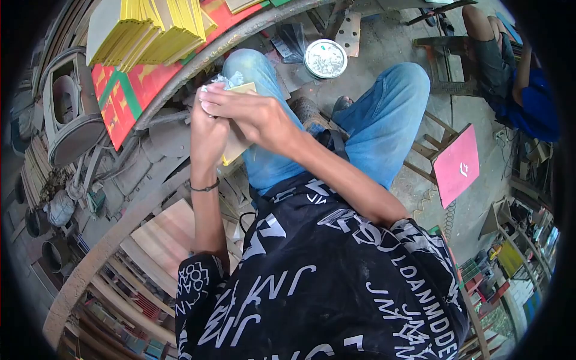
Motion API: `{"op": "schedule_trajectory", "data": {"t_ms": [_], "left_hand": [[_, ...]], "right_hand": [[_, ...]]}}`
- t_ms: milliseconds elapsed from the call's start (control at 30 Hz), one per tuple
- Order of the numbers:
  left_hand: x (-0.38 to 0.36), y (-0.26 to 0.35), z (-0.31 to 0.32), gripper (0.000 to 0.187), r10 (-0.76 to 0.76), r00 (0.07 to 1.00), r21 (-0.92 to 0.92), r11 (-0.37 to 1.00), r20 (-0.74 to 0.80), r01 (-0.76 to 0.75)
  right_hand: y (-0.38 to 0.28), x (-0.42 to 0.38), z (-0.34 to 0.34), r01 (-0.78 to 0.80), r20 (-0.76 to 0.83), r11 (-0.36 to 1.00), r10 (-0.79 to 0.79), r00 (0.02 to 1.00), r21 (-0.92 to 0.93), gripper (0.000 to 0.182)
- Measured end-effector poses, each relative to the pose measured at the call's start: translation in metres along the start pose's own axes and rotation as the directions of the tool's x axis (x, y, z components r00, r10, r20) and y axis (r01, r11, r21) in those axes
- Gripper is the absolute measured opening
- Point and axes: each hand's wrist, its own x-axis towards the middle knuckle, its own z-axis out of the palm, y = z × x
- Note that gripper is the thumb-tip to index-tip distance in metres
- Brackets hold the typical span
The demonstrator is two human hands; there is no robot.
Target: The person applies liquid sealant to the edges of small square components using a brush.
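Observation:
My left hand (208, 129) and my right hand (258, 117) meet above my knee. Between and below them is a flat wooden board (237, 143) with yellow edges, tilted. My right hand is closed on this board, its fingers reaching across to my left hand, with white residue at the fingertips. A crumpled whitish cloth (235, 78) sticks out past the fingers at the top. My left hand is closed, its fingers mostly hidden, and what it grips cannot be made out.
Stacked yellow-edged boards (150, 30) lie on a red and green table (120, 117). A round tin (326, 59) stands on the floor ahead. A pink-topped stool (456, 165) is at the right. Another person (528, 90) sits at the upper right.

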Motion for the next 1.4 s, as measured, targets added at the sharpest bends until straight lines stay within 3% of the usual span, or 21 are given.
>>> {"op": "schedule_trajectory", "data": {"t_ms": [133, 267, 300, 400, 467, 533, 633, 700, 733, 800, 900, 1000, 1033, 1133, 1200, 1267, 1333, 1400], "left_hand": [[0.003, -0.005, -0.003, 0.028, -0.127, 0.99, -0.166, 0.977, 0.056, 0.135], [0.002, -0.003, 0.004, 0.029, -0.069, 0.997, -0.151, 0.986, 0.04, 0.074], [0.003, 0.0, 0.001, 0.03, -0.153, 0.987, -0.121, 0.98, 0.047, 0.158], [0.002, -0.008, 0.005, 0.028, -0.094, 0.995, -0.198, 0.976, 0.019, 0.096], [0.004, -0.016, -0.001, 0.026, -0.032, 0.997, -0.147, 0.988, 0.068, 0.042], [0.016, -0.017, -0.006, 0.025, -0.077, 0.988, -0.153, 0.983, 0.137, 0.098], [0.012, -0.005, -0.005, 0.027, -0.147, 0.983, -0.157, 0.974, 0.108, 0.163], [0.009, 0.001, -0.004, 0.03, -0.248, 0.965, -0.155, 0.953, 0.088, 0.259], [0.011, 0.001, -0.001, 0.03, -0.243, 0.966, -0.154, 0.955, 0.089, 0.255], [0.009, -0.002, 0.004, 0.029, -0.082, 0.995, -0.164, 0.982, 0.056, 0.091], [0.014, -0.008, -0.005, 0.025, -0.211, 0.971, -0.094, 0.97, 0.116, 0.222], [0.011, -0.008, -0.002, 0.027, -0.128, 0.985, -0.152, 0.978, 0.118, 0.145], [0.009, -0.009, 0.001, 0.026, -0.071, 0.99, -0.139, 0.986, 0.126, 0.088], [0.01, -0.006, 0.002, 0.025, -0.143, 0.986, -0.185, 0.97, 0.09, 0.157], [0.01, -0.004, 0.0, 0.023, -0.085, 0.986, -0.135, 0.985, 0.147, 0.105], [0.008, -0.001, 0.005, 0.018, -0.141, 0.988, -0.042, 0.989, 0.063, 0.144], [0.011, 0.001, 0.006, 0.017, -0.198, 0.977, -0.09, 0.975, 0.075, 0.204], [0.008, 0.002, 0.008, 0.017, -0.034, 0.994, -0.097, 0.994, 0.104, 0.044]], "right_hand": [[0.003, 0.006, -0.011, 0.05, 0.11, 0.999, -0.047, 0.993, -0.02, 0.036], [0.008, 0.004, -0.005, 0.047, 0.067, 0.999, -0.048, 0.997, 0.017, 0.036], [0.011, 0.006, -0.005, 0.032, 0.075, 0.999, -0.031, 0.997, -0.012, 0.036], [0.003, 0.013, -0.008, -0.035, 0.112, 0.999, 0.038, 0.993, -0.034, 0.036], [0.011, 0.015, -0.005, 0.143, 0.078, 0.99, -0.144, 0.986, 0.014, 0.034], [0.012, 0.019, -0.005, 0.118, 0.091, 0.993, -0.12, 0.989, 0.023, 0.036], [0.012, 0.014, -0.003, 0.085, 0.053, 0.995, -0.087, 0.995, 0.046, 0.036], [0.02, 0.006, -0.004, -0.061, 0.018, 0.998, 0.061, 0.998, 0.006, 0.036], [0.024, 0.003, -0.002, -0.057, 0.015, 0.998, 0.057, 0.998, 0.005, 0.036], [0.002, 0.008, -0.002, 0.047, 0.017, 0.999, -0.048, 0.999, 0.02, 0.037], [0.019, 0.012, -0.003, -0.071, 0.013, 0.994, 0.07, 0.997, 0.086, 0.038], [-0.001, 0.008, -0.006, 0.026, 0.031, 0.999, -0.027, 0.999, 0.021, 0.037], [0.008, 0.007, -0.004, 0.066, -0.012, 0.995, -0.065, 0.998, 0.079, 0.037], [0.016, 0.006, -0.005, 0.039, -0.007, 0.999, -0.039, 0.999, 0.007, 0.036], [0.006, 0.005, -0.008, -0.015, 0.019, 0.999, 0.015, 1.0, 0.038, 0.035], [0.014, 0.006, -0.01, 0.017, -0.012, 0.998, -0.016, 1.0, 0.058, 0.036], [0.02, 0.007, -0.012, 0.053, 0.003, 0.998, -0.054, 0.999, 0.028, 0.038], [0.007, 0.003, -0.014, 0.002, 0.042, 0.999, -0.004, 0.999, 0.047, 0.038]]}}
